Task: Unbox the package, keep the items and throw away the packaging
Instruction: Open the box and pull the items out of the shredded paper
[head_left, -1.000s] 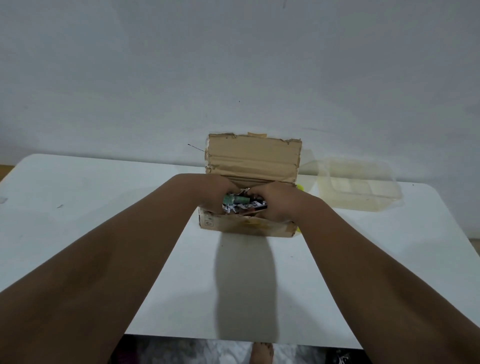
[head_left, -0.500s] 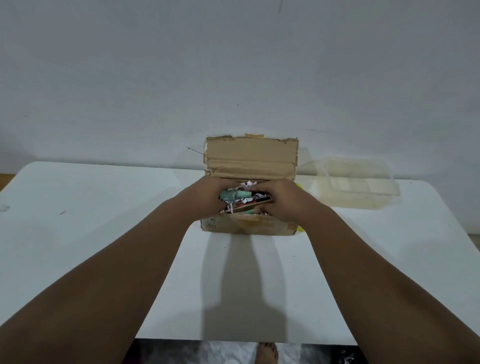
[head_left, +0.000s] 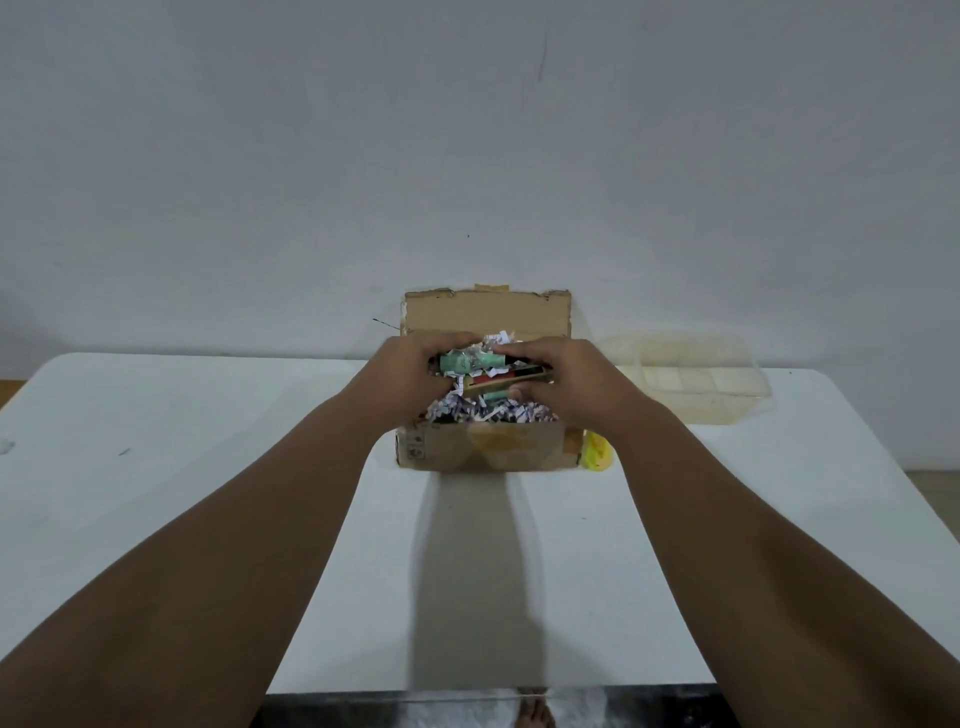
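An open cardboard box (head_left: 488, 453) stands at the back middle of the white table (head_left: 156, 467), its lid flap upright against the wall. Shredded paper (head_left: 483, 413) fills the box. Just above that filling, both hands hold a bundle of items (head_left: 485, 371): a green tube on top and a flat red-and-brown piece under it. My left hand (head_left: 410, 374) grips the bundle's left end. My right hand (head_left: 566, 379) grips its right end. Bits of shredded paper cling to the items.
A clear plastic container (head_left: 685, 379) sits at the back right of the table. A small yellow object (head_left: 597, 454) lies against the box's right side. The wall runs right behind the box. A bare foot (head_left: 535, 714) shows below the table's front edge.
Both hands have risen out of the box with the bundle of items, and shredded paper now shows beneath them. The camera view has tilted up slightly.
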